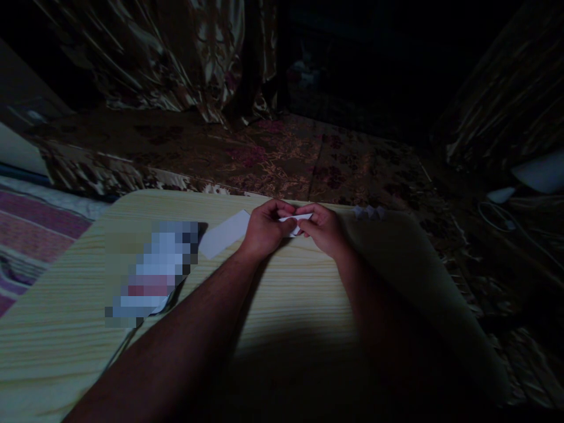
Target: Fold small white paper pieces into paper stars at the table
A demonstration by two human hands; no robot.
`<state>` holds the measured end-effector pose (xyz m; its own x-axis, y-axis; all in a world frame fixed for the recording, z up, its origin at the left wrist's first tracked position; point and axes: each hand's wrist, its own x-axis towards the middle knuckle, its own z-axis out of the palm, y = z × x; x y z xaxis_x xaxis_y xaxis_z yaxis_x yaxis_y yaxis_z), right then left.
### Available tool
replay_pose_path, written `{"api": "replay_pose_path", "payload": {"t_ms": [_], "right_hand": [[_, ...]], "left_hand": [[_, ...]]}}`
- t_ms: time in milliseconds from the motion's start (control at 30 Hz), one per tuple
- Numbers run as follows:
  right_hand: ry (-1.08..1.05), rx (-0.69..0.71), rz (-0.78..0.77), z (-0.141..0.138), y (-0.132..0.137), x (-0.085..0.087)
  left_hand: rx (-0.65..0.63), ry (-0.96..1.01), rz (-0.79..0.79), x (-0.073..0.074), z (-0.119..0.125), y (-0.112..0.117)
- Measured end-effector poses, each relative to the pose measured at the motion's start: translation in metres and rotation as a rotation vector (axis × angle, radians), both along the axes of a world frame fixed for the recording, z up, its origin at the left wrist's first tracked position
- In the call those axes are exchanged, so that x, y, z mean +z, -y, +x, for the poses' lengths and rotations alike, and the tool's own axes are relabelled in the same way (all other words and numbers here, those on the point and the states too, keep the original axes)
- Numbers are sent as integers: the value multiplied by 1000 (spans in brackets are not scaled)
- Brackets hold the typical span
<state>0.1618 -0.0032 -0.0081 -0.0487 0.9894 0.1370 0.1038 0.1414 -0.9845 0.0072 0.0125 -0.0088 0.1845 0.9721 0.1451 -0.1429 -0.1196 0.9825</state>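
Note:
Between my two hands is a small folded piece of white paper [303, 218], held just above the far part of the wooden table [282, 294]. My left hand [267, 229] pinches its left side, the thumb lying across the front. On the other side my right hand [324, 229] grips it with thumb and fingers, and the hands nearly touch. My fingers cover part of the paper. A flat strip of white paper [224, 234] lies on the table just left of my left hand.
Several small folded paper pieces [369, 212] stand in a row at the table's far right. A pixelated device [154, 273] with a cable lies at the left. Patterned cloth [264, 153] borders the far edge. A white cable [497, 217] hangs at the right.

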Motion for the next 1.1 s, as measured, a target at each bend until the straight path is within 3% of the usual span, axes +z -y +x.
{"api": "replay_pose_path", "payload": {"t_ms": [300,567,767,967,1100], "right_hand": [[162,-85,107,1,3,4],[192,-64,68,-1,2,3],[67,-89,3,2,-1,1],[-147,-219,2,9,-8,-3],[-185,-193,9,9,-8,-5]], "left_hand": [[27,-107,100,-2,2,2],[32,-146,100,1,2,3],[108,-107,-6,4,0,1],[145,25,-104,8,-3,-1],[128,79,-116,7,-5,-2]]}}
